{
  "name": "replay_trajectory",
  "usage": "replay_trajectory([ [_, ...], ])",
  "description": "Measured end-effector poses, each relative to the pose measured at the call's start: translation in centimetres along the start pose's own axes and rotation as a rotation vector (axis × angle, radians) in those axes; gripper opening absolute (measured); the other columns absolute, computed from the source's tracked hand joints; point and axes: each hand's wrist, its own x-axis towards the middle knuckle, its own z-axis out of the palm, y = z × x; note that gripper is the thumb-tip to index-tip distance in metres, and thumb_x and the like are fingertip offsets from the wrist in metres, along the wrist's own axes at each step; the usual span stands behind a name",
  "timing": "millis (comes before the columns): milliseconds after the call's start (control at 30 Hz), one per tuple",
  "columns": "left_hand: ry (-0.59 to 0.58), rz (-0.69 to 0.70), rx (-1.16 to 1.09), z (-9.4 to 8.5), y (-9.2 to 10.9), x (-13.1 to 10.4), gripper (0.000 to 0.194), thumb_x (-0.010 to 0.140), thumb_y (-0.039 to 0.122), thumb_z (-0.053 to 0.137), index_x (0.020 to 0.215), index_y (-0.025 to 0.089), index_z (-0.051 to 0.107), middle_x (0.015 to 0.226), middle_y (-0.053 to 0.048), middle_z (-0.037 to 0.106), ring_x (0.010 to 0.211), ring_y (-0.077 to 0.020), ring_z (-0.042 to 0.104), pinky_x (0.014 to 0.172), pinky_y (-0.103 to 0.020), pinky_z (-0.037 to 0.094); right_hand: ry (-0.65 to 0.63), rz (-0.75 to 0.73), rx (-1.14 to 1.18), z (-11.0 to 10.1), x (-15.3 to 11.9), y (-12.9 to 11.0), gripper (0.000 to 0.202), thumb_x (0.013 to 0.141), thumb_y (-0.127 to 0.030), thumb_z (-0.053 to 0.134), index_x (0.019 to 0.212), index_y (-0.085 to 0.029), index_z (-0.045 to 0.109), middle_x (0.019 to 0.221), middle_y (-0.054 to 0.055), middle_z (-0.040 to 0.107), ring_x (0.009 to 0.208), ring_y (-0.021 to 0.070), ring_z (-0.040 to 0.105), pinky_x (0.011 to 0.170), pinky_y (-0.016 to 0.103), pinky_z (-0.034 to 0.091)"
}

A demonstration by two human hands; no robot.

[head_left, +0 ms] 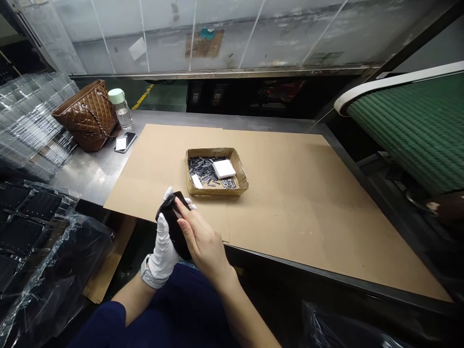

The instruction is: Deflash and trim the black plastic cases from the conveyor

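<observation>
My left hand [163, 251], in a white glove, holds a black plastic part [175, 224] tilted over the front edge of the table. The thumb lies on the part's near left side, and white fingertips show beyond its far edge. Bare and on the part's right side, my right hand [205, 241] presses its fingertips on the upper face. Whether a small piece sits under those fingertips is hidden. Just beyond the hands stands a shallow cardboard box [217, 192] with many small dark strips [203, 169], a white block [224, 168] and a smaller white piece [196, 181].
Brown cardboard [290, 203] covers the table. At the back left are a brown quilted bag [89, 116], a bottle [123, 112] and a phone [125, 143]. Clear trays [29, 116] and black parts in trays [29, 208] are stacked left; a green conveyor belt [416, 116] runs right.
</observation>
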Motion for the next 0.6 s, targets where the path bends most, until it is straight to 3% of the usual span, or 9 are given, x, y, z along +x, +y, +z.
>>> replay_trajectory([
  [133, -0.056, 0.052, 0.021, 0.99, -0.17, -0.12, 0.045, 0.083, 0.055, 0.052, 0.115, 0.026, 0.067, 0.136, 0.001, 0.056, 0.138, -0.0211, 0.034, 0.114, -0.033, 0.029, 0.019, -0.031, -0.003, 0.22, -0.09, -0.05, 0.045, 0.1, -0.034, 0.03, 0.139, -0.02, 0.046, 0.111, 0.011, 0.068, 0.099, 0.021, 0.066, 0.081, 0.029, 0.055],
  [267, -0.054, 0.003, -0.035, 0.51, -0.58, 0.05, 0.048, 0.084, 0.059, 0.05, 0.116, 0.027, 0.066, 0.13, -0.001, 0.061, 0.136, -0.023, 0.037, 0.115, -0.036, 0.03, 0.046, -0.028, 0.011, 0.49, -0.17, 0.04, 0.044, 0.1, -0.034, 0.029, 0.14, -0.022, 0.045, 0.104, 0.01, 0.069, 0.089, 0.0192, 0.067, 0.075, 0.027, 0.055],
  [467, -0.051, 0.052, -0.06, 0.49, -0.81, -0.13, 0.05, 0.084, 0.06, 0.05, 0.123, 0.032, 0.06, 0.13, 0.001, 0.06, 0.135, -0.0236, 0.04, 0.114, -0.038, 0.031, 0.033, -0.036, 0.103, 0.32, -0.19, 0.16, 0.044, 0.1, -0.032, 0.029, 0.14, -0.021, 0.044, 0.105, 0.009, 0.069, 0.098, 0.0191, 0.066, 0.082, 0.028, 0.054],
  [600, -0.023, 0.084, -0.016, 0.85, -0.7, -0.31, 0.044, 0.084, 0.055, 0.053, 0.118, 0.03, 0.064, 0.128, 0.001, 0.062, 0.136, -0.0205, 0.038, 0.116, -0.034, 0.027, 0.045, -0.02, 0.082, 0.37, -0.24, 0.2, 0.044, 0.1, -0.033, 0.029, 0.139, -0.02, 0.045, 0.102, 0.01, 0.07, 0.092, 0.0192, 0.067, 0.079, 0.028, 0.055],
])
